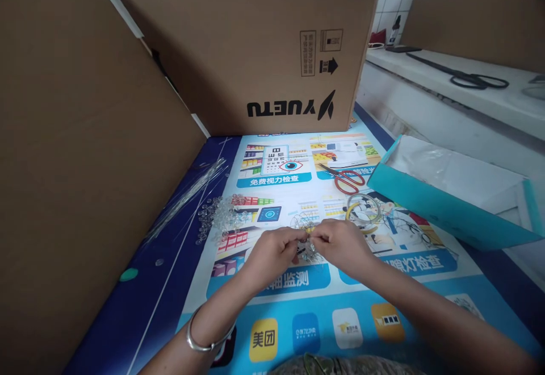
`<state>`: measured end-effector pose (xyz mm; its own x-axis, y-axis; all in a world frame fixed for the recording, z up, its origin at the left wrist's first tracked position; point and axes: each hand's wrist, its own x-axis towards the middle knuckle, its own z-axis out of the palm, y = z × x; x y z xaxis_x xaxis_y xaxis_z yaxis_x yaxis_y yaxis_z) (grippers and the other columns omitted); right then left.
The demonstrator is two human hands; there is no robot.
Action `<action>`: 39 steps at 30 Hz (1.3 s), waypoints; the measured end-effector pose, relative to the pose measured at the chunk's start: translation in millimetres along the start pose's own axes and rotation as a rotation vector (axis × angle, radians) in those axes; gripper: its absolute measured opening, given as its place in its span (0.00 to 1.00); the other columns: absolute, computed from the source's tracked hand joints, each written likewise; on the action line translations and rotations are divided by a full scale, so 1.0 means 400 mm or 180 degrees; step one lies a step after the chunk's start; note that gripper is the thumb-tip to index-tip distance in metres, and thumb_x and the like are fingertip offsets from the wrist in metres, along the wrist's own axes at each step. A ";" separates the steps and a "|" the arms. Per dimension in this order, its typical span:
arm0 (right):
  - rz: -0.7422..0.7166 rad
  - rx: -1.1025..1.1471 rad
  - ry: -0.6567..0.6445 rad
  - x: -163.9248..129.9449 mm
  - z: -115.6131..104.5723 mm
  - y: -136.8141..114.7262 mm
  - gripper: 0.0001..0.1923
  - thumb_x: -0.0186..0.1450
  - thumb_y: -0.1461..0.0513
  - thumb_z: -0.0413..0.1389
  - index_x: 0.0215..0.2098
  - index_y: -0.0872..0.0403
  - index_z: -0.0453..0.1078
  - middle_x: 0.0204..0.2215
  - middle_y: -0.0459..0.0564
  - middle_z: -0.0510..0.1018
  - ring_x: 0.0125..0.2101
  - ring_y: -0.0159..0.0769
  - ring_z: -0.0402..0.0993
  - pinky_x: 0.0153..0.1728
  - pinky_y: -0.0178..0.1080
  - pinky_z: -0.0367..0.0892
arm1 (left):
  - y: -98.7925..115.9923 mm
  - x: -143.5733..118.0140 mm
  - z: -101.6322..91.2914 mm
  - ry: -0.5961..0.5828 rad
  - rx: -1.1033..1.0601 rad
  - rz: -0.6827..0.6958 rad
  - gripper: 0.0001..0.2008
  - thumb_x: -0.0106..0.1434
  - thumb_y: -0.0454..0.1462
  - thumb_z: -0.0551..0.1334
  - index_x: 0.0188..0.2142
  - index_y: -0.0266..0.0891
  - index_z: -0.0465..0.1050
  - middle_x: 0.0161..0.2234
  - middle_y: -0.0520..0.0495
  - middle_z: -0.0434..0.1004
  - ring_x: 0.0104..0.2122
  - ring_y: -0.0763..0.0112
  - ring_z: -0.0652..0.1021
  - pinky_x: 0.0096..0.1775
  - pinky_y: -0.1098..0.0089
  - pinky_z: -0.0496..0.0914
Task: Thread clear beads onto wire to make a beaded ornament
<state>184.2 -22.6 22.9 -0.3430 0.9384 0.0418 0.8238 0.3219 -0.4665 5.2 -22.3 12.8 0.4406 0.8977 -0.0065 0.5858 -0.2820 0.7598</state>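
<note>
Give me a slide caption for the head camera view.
Both hands, left and right, pinch a small beaded wire piece above a printed poster mat.

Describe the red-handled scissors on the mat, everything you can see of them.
The red-handled scissors lie flat on the printed mat, beyond both hands and just left of the teal box. Two red loop handles, plastic by the look, point right; the dark blades point left and look nearly closed. Nothing holds them; a roll of tape lies just in front.
</note>
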 end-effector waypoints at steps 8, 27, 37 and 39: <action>0.0030 0.0012 0.0173 -0.005 0.017 -0.003 0.12 0.58 0.65 0.50 0.17 0.55 0.65 0.19 0.43 0.68 0.22 0.28 0.63 0.24 0.31 0.49 | 0.009 -0.002 -0.005 -0.0075 -0.0062 -0.0060 0.16 0.58 0.30 0.49 0.37 0.42 0.74 0.21 0.54 0.76 0.25 0.72 0.76 0.31 0.74 0.67; -0.0137 0.0523 0.0253 -0.020 0.035 0.000 0.11 0.60 0.66 0.50 0.20 0.55 0.63 0.21 0.43 0.66 0.26 0.28 0.64 0.26 0.29 0.52 | -0.006 0.003 0.030 0.0400 -0.0910 -0.0338 0.11 0.55 0.32 0.56 0.39 0.39 0.63 0.23 0.55 0.71 0.21 0.79 0.70 0.25 0.77 0.63; -0.0266 0.0602 -0.0096 -0.005 0.009 0.008 0.09 0.59 0.66 0.50 0.22 0.54 0.67 0.22 0.43 0.68 0.26 0.28 0.64 0.26 0.30 0.53 | 0.008 -0.011 0.022 0.0501 -0.0374 -0.0084 0.11 0.56 0.31 0.55 0.40 0.42 0.63 0.29 0.52 0.73 0.30 0.73 0.74 0.31 0.73 0.65; -0.0290 0.0665 -0.0198 0.002 0.000 0.009 0.08 0.57 0.67 0.50 0.22 0.54 0.67 0.21 0.42 0.68 0.24 0.28 0.63 0.25 0.30 0.52 | 0.012 -0.009 0.014 0.0390 -0.0699 -0.0079 0.09 0.57 0.32 0.55 0.39 0.41 0.62 0.29 0.52 0.72 0.30 0.74 0.73 0.31 0.74 0.65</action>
<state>186.9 -20.5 21.3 -0.4440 0.8951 0.0406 0.6792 0.3658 -0.6363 10.2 -28.7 12.8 0.3342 0.9416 0.0419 0.4276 -0.1911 0.8835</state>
